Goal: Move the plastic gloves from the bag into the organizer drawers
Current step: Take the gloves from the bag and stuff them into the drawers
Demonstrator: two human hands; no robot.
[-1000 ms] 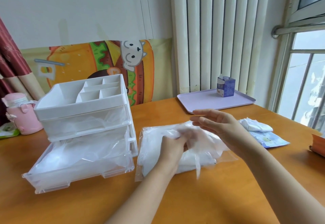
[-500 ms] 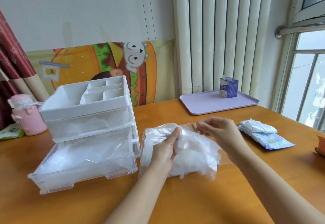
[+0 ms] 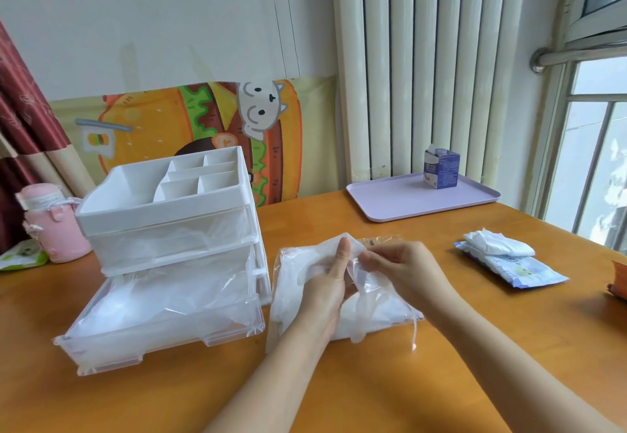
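Orange wooden table point(image 3: 441, 347): left hand point(image 3: 324, 291) grips white plastic gloves point(image 3: 373, 317); right hand point(image 3: 403, 268) pinches the clear plastic bag point(image 3: 383, 240) open, beside a transparent drawer point(image 3: 163, 334) pulled out, presumably to receive them.

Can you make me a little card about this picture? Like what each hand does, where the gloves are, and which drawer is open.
Left-hand grip: holds a bunch of thin white plastic gloves
Right-hand grip: pinches the clear plastic bag at its mouth
Bag: lies on the orange wooden table, more gloves inside
White plastic organizer: two clear drawers, left of the bag
Clear bottom drawer: pulled open, crinkly clear plastic inside
Far side: lilac flat tray with a small blue carton
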